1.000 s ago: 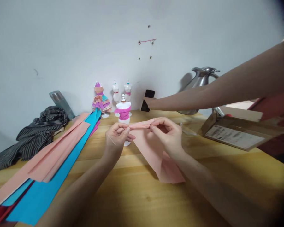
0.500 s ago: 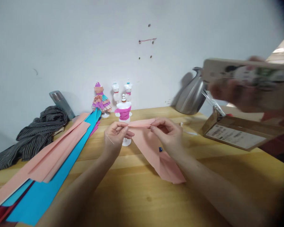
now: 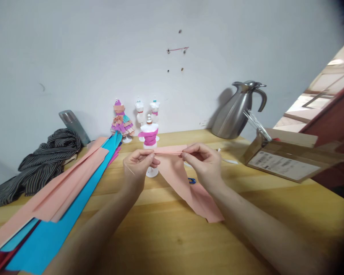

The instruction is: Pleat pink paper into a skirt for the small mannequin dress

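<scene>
A long strip of peach crepe paper (image 3: 176,177) has its top edge folded and stretched level between my hands. My left hand (image 3: 139,164) pinches the left end of the fold between thumb and fingers. At the right end, my right hand (image 3: 203,158) pinches the same fold. The rest of the strip hangs down and trails onto the table. Just behind my hands stands a small white mannequin (image 3: 149,133) with a magenta paper band around its chest. Part of a blue-rimmed tool (image 3: 192,180) shows beside the strip under my right hand; I cannot tell its kind.
Peach and blue paper sheets (image 3: 60,225) lie along the left, near a striped cloth (image 3: 51,152) and a bottle (image 3: 74,126). A mannequin in a ruffled paper dress (image 3: 122,120) stands behind. At right are a steel jug (image 3: 232,110) and a cardboard box (image 3: 283,156).
Another person's hand with a patterned phone has left the right side, uncovering the jug and box. My hands keep their pinch on the strip, with only a slight shift left.
</scene>
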Demonstrator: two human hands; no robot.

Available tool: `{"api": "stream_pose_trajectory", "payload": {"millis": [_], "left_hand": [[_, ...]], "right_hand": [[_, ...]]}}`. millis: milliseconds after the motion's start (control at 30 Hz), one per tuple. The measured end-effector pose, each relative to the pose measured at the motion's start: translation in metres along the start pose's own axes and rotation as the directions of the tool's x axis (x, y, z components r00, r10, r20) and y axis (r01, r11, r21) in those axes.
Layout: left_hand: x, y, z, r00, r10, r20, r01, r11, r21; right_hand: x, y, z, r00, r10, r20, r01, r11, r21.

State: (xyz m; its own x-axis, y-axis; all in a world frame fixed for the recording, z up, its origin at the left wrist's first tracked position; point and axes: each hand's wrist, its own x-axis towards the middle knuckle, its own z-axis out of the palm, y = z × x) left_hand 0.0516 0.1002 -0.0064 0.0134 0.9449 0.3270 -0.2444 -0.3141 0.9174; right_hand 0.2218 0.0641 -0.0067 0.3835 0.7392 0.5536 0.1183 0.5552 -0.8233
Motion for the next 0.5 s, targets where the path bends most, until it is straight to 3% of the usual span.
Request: {"api": "stream_pose_trajectory", "payload": {"millis": [200,500], "left_hand": [[-0.0015,0.0016,0.0026,1.0,0.024,-0.012,-0.023,1.0,0.021],[-0.0045,0.0037,0.0051,1.0,0.013,-0.021,-0.012,1.0,0.021]], "right_hand": [[0.0019,-0.0006,-0.0033,0.996,0.069,0.049,-0.073,0.994,0.078],[0.003,-0.0065,-0.0017,0.988,0.151,0.005,-0.151,0.986,0.067]]}}
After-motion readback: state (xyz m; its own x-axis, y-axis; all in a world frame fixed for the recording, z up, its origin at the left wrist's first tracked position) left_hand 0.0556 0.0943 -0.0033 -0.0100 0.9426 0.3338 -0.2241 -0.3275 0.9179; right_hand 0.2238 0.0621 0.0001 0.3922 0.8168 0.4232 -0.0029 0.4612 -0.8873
